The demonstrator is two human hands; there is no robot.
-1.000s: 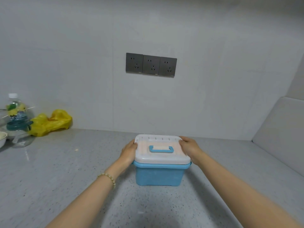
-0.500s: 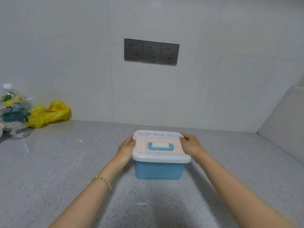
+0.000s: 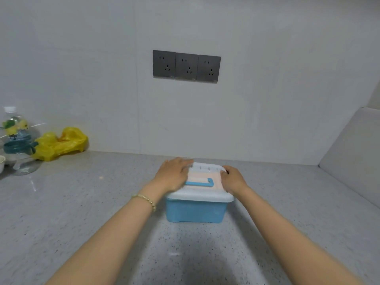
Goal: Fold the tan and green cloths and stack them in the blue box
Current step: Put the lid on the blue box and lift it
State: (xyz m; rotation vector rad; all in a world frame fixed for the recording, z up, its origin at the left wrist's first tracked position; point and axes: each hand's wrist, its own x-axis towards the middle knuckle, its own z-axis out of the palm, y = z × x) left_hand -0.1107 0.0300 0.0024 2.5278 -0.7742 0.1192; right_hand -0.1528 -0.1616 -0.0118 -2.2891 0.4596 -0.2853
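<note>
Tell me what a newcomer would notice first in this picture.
The blue box with its white lid on, in the middle of the counter, catches the eye first: the left hand lies across the lid's left side and the right hand grips its right edge. Above, a dark triple socket panel stands out on the pale wall, and a yellow plastic bag sits far left.

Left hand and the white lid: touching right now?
Touching. The head view shows the left hand lying flat on the white lid, covering the left end of the handle, no gap visible. The right hand grips the lid's right edge.
</note>
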